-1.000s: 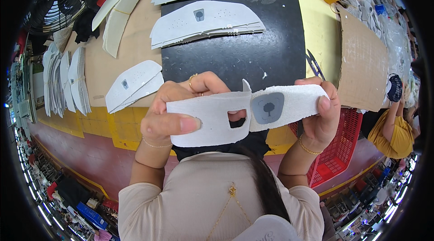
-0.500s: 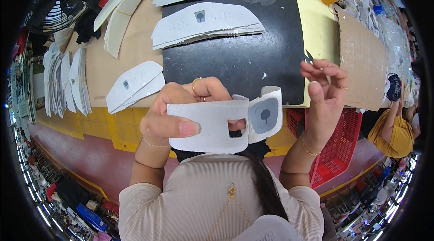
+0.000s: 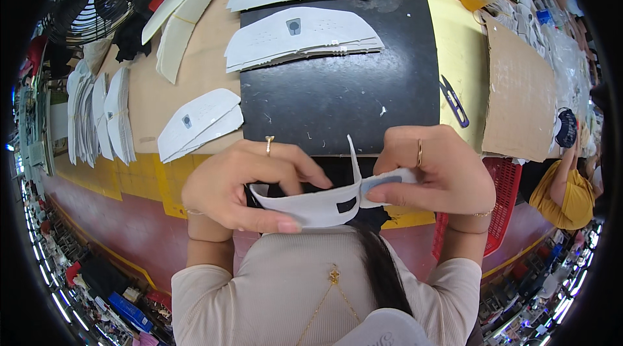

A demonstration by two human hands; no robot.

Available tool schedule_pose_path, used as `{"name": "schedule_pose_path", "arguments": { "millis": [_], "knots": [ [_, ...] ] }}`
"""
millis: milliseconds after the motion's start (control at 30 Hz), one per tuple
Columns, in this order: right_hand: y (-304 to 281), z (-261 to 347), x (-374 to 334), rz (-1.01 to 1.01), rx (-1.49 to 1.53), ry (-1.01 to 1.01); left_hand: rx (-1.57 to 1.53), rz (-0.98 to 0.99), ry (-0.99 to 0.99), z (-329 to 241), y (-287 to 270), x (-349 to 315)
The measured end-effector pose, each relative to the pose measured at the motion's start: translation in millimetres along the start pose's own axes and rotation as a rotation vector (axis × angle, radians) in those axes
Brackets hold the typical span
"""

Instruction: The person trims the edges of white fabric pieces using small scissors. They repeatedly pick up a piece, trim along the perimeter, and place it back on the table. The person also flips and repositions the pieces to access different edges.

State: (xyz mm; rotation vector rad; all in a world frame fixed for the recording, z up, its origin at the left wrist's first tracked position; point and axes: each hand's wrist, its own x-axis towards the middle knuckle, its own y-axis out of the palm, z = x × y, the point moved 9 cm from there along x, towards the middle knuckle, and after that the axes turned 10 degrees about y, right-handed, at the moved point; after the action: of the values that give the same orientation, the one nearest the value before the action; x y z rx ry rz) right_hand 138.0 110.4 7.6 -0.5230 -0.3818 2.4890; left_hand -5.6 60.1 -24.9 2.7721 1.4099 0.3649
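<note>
White strip held between two bare hands, in front of the near edge of a black mat and close to the wearer's chest. The left hand has its thumb along the near face of the strip's curled left part, its fingers arched behind; how firmly they press cannot be told. The right hand pinches the right end narrowly, thumb partly over a gray patch. A thin flap stands upright between the hands. White stacked pieces lie on the mat; snips rest to its right.
</note>
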Motion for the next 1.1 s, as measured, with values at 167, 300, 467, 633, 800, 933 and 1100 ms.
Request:
{"name": "schedule_pose_path", "arguments": {
  "millis": [167, 300, 467, 633, 800, 933, 1100],
  "knots": [
    [11, 9, -1, -0.118, -0.189, -0.005, 0.459, 0.050, -0.243, -2, 14, 16],
    [13, 8, -3, -0.017, -0.316, 0.036, 0.456, -0.012, -0.236, 2, 19, 20],
    [8, 0, -9, 0.030, -0.188, 0.085, 0.301, -0.015, -0.238, 3, 26, 17],
    [9, -14, -9, 0.035, -0.071, 0.180, 0.290, 0.004, -0.259, 7, 24, 15],
    [-16, -23, -19, -0.126, 0.014, 0.210, 0.338, -0.075, -0.298, 6, 8, 0],
    [-66, -52, -58, -0.405, 0.214, 0.339, 0.176, -0.343, -0.409, -1, -22, -24],
    [-109, -80, -99, -0.668, 0.291, 0.335, 0.109, -0.472, -0.358, -7, -50, -56]
  ]
}}
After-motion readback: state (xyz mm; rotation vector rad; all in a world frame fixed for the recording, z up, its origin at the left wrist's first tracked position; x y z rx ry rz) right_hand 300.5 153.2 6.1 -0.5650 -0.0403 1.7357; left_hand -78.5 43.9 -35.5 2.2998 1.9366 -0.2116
